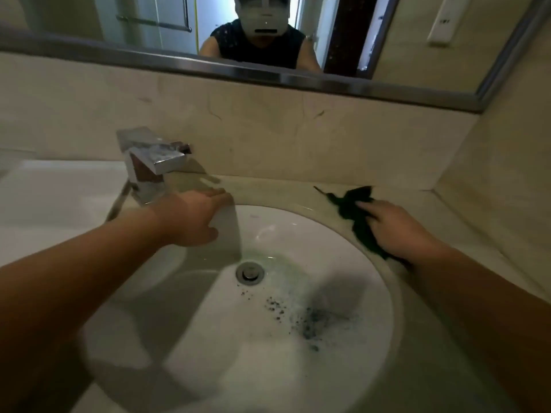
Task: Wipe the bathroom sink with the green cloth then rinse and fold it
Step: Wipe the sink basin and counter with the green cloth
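Observation:
The white round sink point(384, 308) fills the lower middle of the view, with dark and greenish specks lying in the bowl to the right of the chrome drain point(250, 273). A dark green cloth point(353, 208) lies crumpled on the beige counter at the sink's right rim. My right hand point(399, 231) presses flat on the cloth, index finger stretched out. My left hand point(193, 219) rests on the counter at the sink's back left rim, just below the chrome faucet point(155, 165). No water is visibly running.
A beige backsplash rises behind the counter point(465, 234), which meets a side wall on the right. Above hangs a metal-framed mirror point(208, 67) that reflects a person in a dark sleeveless top. A white ledge point(59, 186) lies at the left.

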`<state>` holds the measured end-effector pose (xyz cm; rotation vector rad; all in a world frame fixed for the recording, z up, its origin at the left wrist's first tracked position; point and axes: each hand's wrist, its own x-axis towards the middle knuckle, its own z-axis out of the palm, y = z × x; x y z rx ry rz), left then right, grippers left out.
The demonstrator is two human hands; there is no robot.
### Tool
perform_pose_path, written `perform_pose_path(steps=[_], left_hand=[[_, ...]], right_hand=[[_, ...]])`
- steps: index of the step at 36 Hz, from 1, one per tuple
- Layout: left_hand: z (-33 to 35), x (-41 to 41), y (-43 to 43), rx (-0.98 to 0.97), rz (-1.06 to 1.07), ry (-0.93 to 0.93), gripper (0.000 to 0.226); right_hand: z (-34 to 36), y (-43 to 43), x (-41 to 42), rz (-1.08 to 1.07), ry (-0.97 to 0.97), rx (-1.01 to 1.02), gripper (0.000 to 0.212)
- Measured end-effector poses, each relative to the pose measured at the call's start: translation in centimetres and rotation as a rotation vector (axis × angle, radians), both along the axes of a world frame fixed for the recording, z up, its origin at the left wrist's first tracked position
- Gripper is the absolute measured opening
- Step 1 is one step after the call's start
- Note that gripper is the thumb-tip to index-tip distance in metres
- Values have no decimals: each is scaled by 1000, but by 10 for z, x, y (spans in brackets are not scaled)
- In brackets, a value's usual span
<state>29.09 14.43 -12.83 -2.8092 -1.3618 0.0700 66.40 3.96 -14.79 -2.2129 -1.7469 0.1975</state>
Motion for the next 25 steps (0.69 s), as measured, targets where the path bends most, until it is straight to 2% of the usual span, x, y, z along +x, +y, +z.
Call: perform_pose_path(steps=[2, 5, 7, 9, 12, 14, 16, 18, 20, 22, 24, 25], left_hand=[[0, 7, -2, -25, -9, -11, 81], [2, 25, -8, -78, -79, -62, 80], [7, 89, -6, -85, -180, -56, 83], [6, 100, -11, -94, -226, -58, 84], [-7, 106, -13, -71, -292, -31, 87], [-13, 111, -9, -86, -316, -54, 88], [-13, 118, -5, -71, -324, -103, 87], [-13, 122, 0, -49, -328, -132, 83], [-15, 125, 1, -24, -325, -147, 82], [-18, 126, 0, -8, -319, -159, 82], [-21, 127, -1, 3, -312, -167, 83], [-22, 127, -2, 4, -306, -165, 85]], right_hand=[[3, 6, -37, 167, 23, 18, 45], [20, 6, -74, 364, 62, -93, 42], [37, -4, -29, 328, 89, -64, 43], [47, -11, -15, 282, 77, 19, 44], [56, -20, 26, 97, 59, 123, 40], [49, -19, 57, -15, 4, 62, 39], [33, -13, 76, -76, -54, -74, 47], [11, -6, 82, -79, -201, -189, 53], [-3, 1, 75, 1, -320, -102, 47], [-20, 10, 63, 194, -402, -59, 32], [-17, 10, 33, 288, -290, -90, 28], [-11, 8, 17, 320, -255, -1, 35]])
